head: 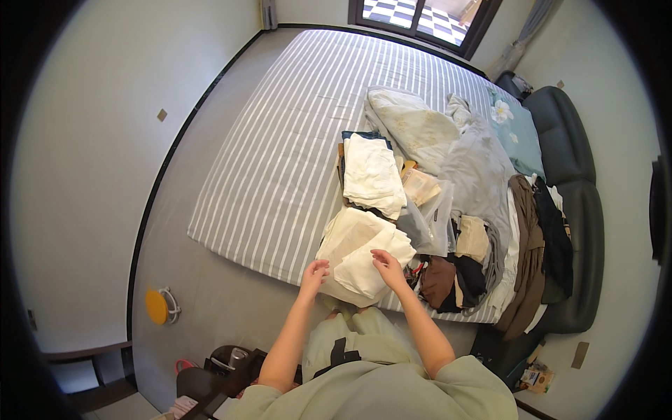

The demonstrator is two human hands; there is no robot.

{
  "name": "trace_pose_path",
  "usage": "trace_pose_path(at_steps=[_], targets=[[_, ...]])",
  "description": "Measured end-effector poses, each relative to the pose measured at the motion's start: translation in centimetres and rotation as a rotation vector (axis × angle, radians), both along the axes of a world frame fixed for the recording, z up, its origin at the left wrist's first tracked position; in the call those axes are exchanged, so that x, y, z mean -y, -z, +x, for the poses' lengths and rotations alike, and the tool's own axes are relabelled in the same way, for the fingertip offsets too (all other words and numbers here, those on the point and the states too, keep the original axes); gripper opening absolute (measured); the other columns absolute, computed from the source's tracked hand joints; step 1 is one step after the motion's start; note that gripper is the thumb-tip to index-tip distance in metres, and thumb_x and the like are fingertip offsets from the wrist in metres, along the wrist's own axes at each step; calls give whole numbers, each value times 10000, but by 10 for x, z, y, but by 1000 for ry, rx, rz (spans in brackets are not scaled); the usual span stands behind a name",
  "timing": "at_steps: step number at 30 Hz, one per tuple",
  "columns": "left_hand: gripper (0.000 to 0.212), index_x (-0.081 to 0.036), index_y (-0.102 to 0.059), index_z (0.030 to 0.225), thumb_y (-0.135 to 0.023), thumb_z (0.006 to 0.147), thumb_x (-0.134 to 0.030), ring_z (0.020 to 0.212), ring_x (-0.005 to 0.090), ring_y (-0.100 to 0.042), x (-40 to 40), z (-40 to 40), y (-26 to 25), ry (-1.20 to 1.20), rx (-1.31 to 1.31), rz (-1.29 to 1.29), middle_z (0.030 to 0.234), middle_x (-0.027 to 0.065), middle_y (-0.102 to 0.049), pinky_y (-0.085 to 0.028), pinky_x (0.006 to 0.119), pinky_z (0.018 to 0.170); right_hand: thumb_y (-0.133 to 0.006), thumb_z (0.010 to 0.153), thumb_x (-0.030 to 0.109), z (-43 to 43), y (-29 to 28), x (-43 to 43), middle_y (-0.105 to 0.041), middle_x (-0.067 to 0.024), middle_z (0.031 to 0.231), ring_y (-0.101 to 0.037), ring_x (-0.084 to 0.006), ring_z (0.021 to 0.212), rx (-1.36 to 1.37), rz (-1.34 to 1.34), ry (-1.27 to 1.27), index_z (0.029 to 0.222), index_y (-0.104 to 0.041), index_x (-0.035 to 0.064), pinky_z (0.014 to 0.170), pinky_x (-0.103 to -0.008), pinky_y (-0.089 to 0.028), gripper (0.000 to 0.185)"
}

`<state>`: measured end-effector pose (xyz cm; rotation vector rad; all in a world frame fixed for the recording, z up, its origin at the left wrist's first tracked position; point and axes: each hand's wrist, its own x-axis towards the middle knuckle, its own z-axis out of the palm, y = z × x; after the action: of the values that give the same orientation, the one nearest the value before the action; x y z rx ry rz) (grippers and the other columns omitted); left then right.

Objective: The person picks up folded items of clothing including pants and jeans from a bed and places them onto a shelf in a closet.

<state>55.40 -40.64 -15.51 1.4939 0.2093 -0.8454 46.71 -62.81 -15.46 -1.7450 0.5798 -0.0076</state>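
Observation:
Cream-white cloth, partly folded [362, 252], lies on the near edge of a striped bed [273, 157]. My left hand [315, 274] is beside its left edge, fingers slightly curled and apart. Over the right part of the cloth is my right hand [387, 265], its fingers spread; whether they touch the fabric is unclear. Just beyond, a folded white garment [371, 170] tops a stack of folded clothes, with dark blue denim [367, 135] showing at the far side.
Clear plastic bags [438, 220] lie right of the stack. Farther right are folded dark and brown clothes [438, 283], a rumpled grey quilt [472, 163], a teal pillow [517, 131] and garments over the black headboard [575, 252]. A yellow-topped stool [157, 307] stands on the floor at left.

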Motion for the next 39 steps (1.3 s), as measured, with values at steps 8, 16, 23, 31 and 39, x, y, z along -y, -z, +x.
trace_pose_path(at_steps=[8,16,23,31,39], targets=[[238,-102,-552,1064,-478,853,-183,850,117,-564,27,42,20,81,-19,17,1019,9,-584,-432,256,716,-577,788,121,36,30,37,-623,-121,992,-580,-205,938,44,-50,154,1088,-587,63,807,-308,-458,306],[279,-99,-537,1103,-489,850,-204,838,128,-569,95,79,38,94,-75,79,1006,17,-601,-435,272,728,-579,783,118,72,83,107,-617,-129,1050,-581,-222,977,5,2,311,1103,-560,5,856,-298,-437,341],[324,-95,-505,1157,-488,844,-177,926,136,-535,143,117,92,-71,-23,110,1095,39,-566,-431,275,754,-624,770,148,106,133,147,-508,-165,1224,-506,-235,1107,-153,22,348,1211,-452,-27,922,-306,-391,505],[446,-42,-429,1220,-586,814,-143,950,161,-528,192,180,171,-199,335,140,1132,89,-539,-430,284,808,-683,749,199,135,193,173,-466,-199,1210,-464,-249,1115,-143,153,540,1331,-195,-52,941,-333,-359,800],[410,-41,-498,1120,-638,782,-227,843,147,-576,216,204,163,-196,-68,205,972,78,-594,-475,281,714,-667,784,223,154,170,180,-583,-119,1058,-557,-172,939,-126,455,632,1177,-470,-32,803,-283,-429,508]])
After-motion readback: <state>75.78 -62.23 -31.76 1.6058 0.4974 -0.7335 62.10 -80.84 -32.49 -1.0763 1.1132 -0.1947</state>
